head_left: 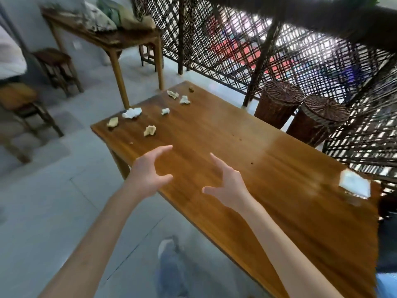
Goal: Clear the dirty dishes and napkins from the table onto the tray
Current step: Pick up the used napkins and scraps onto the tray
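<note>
Both hands, the left hand [150, 171] and the right hand [225, 181], hang spread and empty above the near half of the wooden table [268, 168], fingers curled as if to grab. Crumpled napkins [131, 113] lie scattered at the far left end, well apart from them; no tray or dishes show. Gathering several scraps per handful looks the tidiest approach.

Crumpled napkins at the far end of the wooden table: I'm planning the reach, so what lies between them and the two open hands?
Head view: only bare table top separates the left hand and right hand from the crumpled napkins.
</note>
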`<state>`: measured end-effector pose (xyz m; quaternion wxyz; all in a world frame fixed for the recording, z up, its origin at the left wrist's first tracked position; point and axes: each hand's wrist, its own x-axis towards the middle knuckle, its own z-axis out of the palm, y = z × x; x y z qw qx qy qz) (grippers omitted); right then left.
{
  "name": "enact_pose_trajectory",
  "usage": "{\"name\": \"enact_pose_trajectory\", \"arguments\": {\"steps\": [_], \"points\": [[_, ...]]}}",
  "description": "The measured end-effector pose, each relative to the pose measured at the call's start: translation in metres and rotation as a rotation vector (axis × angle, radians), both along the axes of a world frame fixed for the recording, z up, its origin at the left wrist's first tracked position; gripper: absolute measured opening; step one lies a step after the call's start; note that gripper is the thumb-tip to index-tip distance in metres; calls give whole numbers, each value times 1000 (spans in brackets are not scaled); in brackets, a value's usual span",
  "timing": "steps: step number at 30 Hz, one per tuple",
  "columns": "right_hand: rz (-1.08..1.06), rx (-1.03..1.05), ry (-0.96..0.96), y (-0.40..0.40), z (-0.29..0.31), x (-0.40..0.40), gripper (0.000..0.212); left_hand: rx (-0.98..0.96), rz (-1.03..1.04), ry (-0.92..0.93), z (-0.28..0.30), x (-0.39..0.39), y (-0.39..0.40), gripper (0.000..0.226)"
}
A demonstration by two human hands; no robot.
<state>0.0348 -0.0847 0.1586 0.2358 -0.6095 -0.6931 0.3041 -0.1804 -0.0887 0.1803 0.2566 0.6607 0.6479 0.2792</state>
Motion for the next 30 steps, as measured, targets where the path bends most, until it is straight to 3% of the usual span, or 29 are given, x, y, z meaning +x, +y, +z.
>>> {"name": "enact_pose_trajectory", "arguments": {"steps": [11,17,24,30], "points": [[31,42,-43,198,-13,-130,91,-35,-43,110,-4,-108,223,72],[-2,0,-81,268,-32,-187,93,-64,-64,131,-12,-174,298,70],[-180,-81,-136,322,-61,-253,92,-143,-208,86,-44,-233,381,66],[-415,-227,-142,334,-78,-312,90,-173,-452,69,-81,-266,428,62]]}}
